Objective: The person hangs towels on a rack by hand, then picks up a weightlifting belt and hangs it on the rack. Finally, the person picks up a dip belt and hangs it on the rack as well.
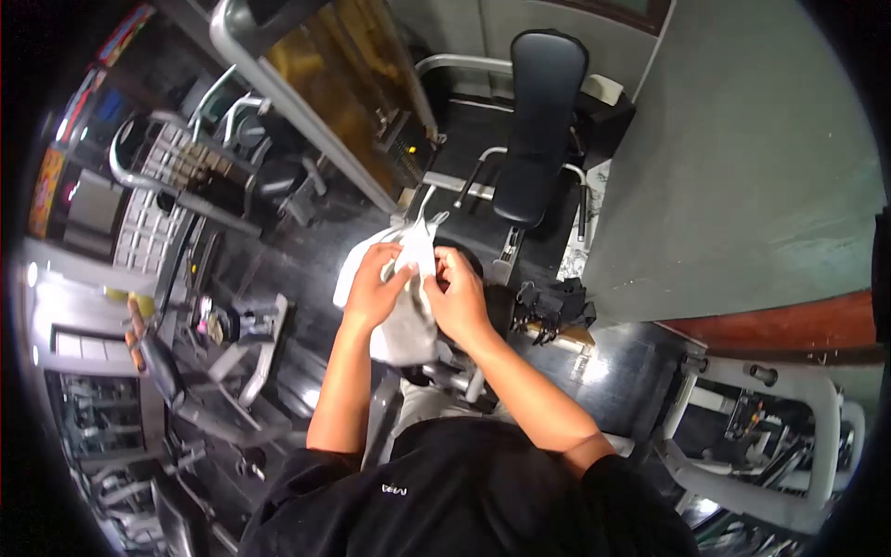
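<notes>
Dark floor [302, 255] runs beneath the gym machines, and my feed puts a grey-green wall [733, 176] to the right of the black padded seat [543, 121]. Nearer me than that seat, and left of it, is 1 white cloth [399, 330]. I have 2 hands close together on it: the left hand [374, 290] and right hand [457, 295] both pinch its upper part, fingers narrowed. Black straps [552, 306] lie on the seat's near side.
</notes>
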### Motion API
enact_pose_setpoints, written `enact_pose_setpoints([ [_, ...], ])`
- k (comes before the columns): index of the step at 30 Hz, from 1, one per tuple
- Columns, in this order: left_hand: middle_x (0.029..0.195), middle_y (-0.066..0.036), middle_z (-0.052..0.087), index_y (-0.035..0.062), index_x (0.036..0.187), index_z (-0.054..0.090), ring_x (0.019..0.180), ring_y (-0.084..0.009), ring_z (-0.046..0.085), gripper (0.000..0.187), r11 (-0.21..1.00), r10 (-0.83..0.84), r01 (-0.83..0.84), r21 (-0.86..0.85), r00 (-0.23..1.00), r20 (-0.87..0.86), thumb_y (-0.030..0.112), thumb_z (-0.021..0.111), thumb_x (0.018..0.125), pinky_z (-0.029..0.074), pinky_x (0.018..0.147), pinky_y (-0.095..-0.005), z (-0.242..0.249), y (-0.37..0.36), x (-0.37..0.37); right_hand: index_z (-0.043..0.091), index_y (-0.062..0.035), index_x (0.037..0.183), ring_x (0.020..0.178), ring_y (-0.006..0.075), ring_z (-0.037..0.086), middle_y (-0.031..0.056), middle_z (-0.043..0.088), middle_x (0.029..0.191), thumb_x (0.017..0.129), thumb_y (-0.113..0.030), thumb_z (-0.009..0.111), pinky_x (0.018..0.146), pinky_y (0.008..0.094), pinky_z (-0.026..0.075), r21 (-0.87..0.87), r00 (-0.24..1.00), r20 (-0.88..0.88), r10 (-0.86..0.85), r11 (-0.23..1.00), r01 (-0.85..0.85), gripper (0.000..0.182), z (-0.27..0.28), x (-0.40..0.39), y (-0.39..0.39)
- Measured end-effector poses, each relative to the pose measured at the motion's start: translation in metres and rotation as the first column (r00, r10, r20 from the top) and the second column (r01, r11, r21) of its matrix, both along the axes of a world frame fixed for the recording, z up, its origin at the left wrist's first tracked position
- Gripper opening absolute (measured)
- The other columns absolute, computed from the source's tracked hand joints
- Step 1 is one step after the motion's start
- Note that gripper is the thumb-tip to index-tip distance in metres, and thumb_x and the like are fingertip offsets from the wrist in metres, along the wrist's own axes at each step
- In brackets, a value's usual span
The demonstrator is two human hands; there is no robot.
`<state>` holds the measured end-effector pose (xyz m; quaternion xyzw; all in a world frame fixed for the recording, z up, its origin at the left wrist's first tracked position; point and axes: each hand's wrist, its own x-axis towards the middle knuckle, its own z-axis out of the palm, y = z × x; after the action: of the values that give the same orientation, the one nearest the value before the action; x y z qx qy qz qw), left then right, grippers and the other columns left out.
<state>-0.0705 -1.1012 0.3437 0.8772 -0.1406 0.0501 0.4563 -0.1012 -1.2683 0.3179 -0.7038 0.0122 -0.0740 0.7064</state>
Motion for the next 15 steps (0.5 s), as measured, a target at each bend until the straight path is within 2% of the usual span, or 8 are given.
enact_pose_setpoints([
  [1, 0.108, -0.007, 0.065, -0.0015, 0.105, 0.067, 0.107, -0.0181, 0.061, 0.014, 0.995, 0.01, -0.017, -0.097, 0.998, -0.07, 0.009, 0.072, 0.097, 0.045, 0.1, -0.0309, 0.008, -0.006, -0.014, 0.061, -0.0008, 0.117, 0.083, 0.0246, 0.067, 0.0119, 0.065, 0.097, 0.09, -0.002, 0.071, 0.076, 0.0374, 0.056, 0.031, 1.0, -0.009, 0.024, 0.999, -0.023, 0.028, 0.002, -0.009, -0.003],
  [3, 0.108, -0.005, 0.066, -0.0009, 0.107, 0.067, 0.102, -0.0129, 0.06, 0.014, 0.984, 0.078, -0.084, -0.157, 0.996, -0.048, 0.01, 0.071, 0.099, 0.046, 0.095, -0.0286, 0.023, -0.023, -0.044, 0.06, 0.0001, 0.118, 0.086, 0.0243, 0.068, 0.0121, 0.065, 0.099, 0.091, -0.002, 0.07, 0.077, 0.0364, 0.056, 0.09, 0.995, 0.049, 0.09, 0.992, -0.094, 0.029, 0.01, -0.023, -0.015],
  [6, 0.107, -0.003, 0.067, 0.0003, 0.107, 0.067, 0.097, -0.0084, 0.058, 0.012, 0.947, 0.239, -0.279, -0.16, 0.943, -0.232, 0.008, 0.069, 0.099, 0.046, 0.089, -0.0258, 0.06, -0.057, -0.1, 0.059, 0.0011, 0.119, 0.089, 0.0222, 0.068, 0.0115, 0.063, 0.101, 0.092, -0.002, 0.069, 0.077, 0.0348, 0.057, 0.08, 0.977, 0.097, 0.188, 0.977, -0.196, 0.029, 0.03, -0.059, -0.039],
  [9, 0.104, -0.001, 0.067, 0.0008, 0.108, 0.067, 0.093, -0.0065, 0.057, 0.011, 0.905, 0.254, -0.286, -0.315, 0.957, -0.139, 0.008, 0.069, 0.099, 0.045, 0.085, -0.0242, 0.058, -0.079, -0.138, 0.059, 0.0012, 0.12, 0.09, 0.0211, 0.067, 0.0113, 0.062, 0.104, 0.093, -0.002, 0.069, 0.077, 0.0336, 0.057, 0.104, 0.959, 0.102, 0.264, 0.956, -0.275, 0.03, 0.043, -0.086, -0.066],
  [10, 0.112, -0.004, 0.067, 0.0002, 0.107, 0.066, 0.099, -0.0094, 0.059, 0.01, 0.915, 0.227, -0.255, -0.313, 0.966, -0.123, 0.006, 0.067, 0.1, 0.046, 0.091, -0.0266, 0.061, -0.084, -0.148, 0.059, 0.0012, 0.122, 0.09, 0.021, 0.067, 0.0113, 0.06, 0.105, 0.093, -0.002, 0.068, 0.077, 0.033, 0.058, 0.083, 0.954, 0.126, 0.273, 0.955, -0.285, 0.03, 0.049, -0.094, -0.074],
  [13, 0.12, -0.012, 0.068, -0.0013, 0.106, 0.067, 0.109, -0.0175, 0.062, 0.012, 0.931, 0.217, -0.188, -0.314, 0.974, 0.059, 0.003, 0.069, 0.095, 0.047, 0.096, -0.0305, 0.061, -0.105, -0.167, 0.059, 0.0013, 0.121, 0.089, 0.0205, 0.067, 0.0109, 0.059, 0.104, 0.094, -0.001, 0.068, 0.077, 0.0324, 0.058, 0.035, 0.935, 0.178, 0.306, 0.948, -0.317, 0.029, 0.061, -0.112, -0.1],
  [14, 0.133, -0.017, 0.062, -0.0012, 0.101, 0.065, 0.119, -0.0245, 0.06, 0.012, 0.947, 0.217, -0.187, -0.26, 0.972, 0.092, 0.004, 0.071, 0.092, 0.044, 0.103, -0.0347, 0.065, -0.11, -0.174, 0.059, 0.0015, 0.122, 0.089, 0.0196, 0.066, 0.0104, 0.059, 0.102, 0.094, 0.0, 0.067, 0.076, 0.0311, 0.057, 0.045, 0.931, 0.174, 0.32, 0.942, -0.332, 0.029, 0.068, -0.118, -0.108],
  [15, 0.134, -0.018, 0.062, -0.0011, 0.101, 0.065, 0.121, -0.0257, 0.059, 0.013, 0.957, 0.232, -0.192, -0.218, 0.958, 0.172, 0.005, 0.072, 0.091, 0.044, 0.105, -0.0358, 0.072, -0.119, -0.177, 0.059, 0.0015, 0.122, 0.089, 0.019, 0.066, 0.0101, 0.058, 0.102, 0.094, 0.0, 0.067, 0.076, 0.0307, 0.057, 0.05, 0.93, 0.172, 0.325, 0.94, -0.338, 0.029, 0.074, -0.123, -0.117],
])
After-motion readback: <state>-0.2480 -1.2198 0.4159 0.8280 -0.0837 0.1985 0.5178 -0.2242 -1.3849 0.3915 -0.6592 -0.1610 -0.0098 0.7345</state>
